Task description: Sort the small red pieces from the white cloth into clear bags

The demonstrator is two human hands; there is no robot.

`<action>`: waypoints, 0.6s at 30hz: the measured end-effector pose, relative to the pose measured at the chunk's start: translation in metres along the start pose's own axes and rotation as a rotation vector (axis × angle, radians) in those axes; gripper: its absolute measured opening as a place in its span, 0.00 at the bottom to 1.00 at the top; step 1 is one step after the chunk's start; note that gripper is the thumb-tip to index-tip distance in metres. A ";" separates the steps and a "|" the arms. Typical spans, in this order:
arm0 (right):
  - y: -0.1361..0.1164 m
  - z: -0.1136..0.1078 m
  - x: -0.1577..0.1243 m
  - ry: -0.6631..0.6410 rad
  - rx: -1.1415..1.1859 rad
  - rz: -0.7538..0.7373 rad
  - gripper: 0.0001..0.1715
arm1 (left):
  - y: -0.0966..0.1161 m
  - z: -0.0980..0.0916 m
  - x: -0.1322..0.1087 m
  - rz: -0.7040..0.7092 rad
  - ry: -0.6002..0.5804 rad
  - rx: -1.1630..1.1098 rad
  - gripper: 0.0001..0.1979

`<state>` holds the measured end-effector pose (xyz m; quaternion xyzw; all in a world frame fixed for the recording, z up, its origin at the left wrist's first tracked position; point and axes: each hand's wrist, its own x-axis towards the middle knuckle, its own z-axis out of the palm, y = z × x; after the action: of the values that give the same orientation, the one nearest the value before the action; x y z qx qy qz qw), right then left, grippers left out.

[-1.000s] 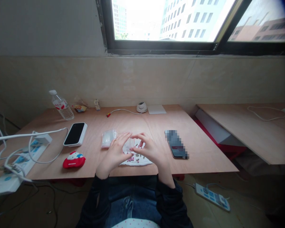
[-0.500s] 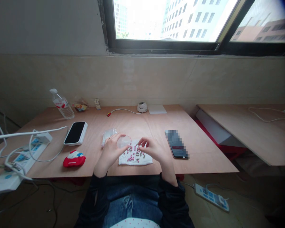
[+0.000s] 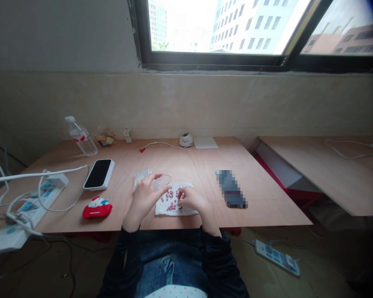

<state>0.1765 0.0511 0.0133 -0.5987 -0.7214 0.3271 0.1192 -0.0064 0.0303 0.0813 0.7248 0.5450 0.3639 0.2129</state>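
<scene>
L hand (image 3: pixel 142 200) clamping clear plastic cup (image 3: pixel 161 182) just beside tissue (image 3: pixel 166 210); R hand (image 3: pixel 191 199) curled on pink pills (image 3: pixel 170 202) there, grip unclear; careless knock risks pills rolling off.

A phone (image 3: pixel 231 189) blurred to pixels; pink pills (image 3: pixel 171 203) too small to tell apart, partly behind the right hand (image 3: pixel 194 203).

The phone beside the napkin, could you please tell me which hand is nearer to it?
Right: the right hand is over the napkin, left of the phone; the left hand is farther off.
</scene>
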 end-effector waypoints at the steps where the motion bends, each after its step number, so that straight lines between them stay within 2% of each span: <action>1: 0.000 0.001 0.001 0.009 0.004 -0.002 0.11 | 0.000 0.000 0.000 -0.001 0.003 -0.001 0.18; 10: -0.010 0.000 0.001 0.177 0.077 -0.120 0.06 | 0.003 -0.002 0.000 -0.005 0.019 -0.008 0.21; 18: -0.022 0.026 0.011 0.178 0.045 -0.133 0.09 | 0.003 -0.004 0.001 0.005 0.041 -0.044 0.20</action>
<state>0.1416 0.0514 0.0043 -0.5733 -0.7387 0.2798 0.2177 -0.0079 0.0298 0.0862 0.7138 0.5392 0.3909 0.2166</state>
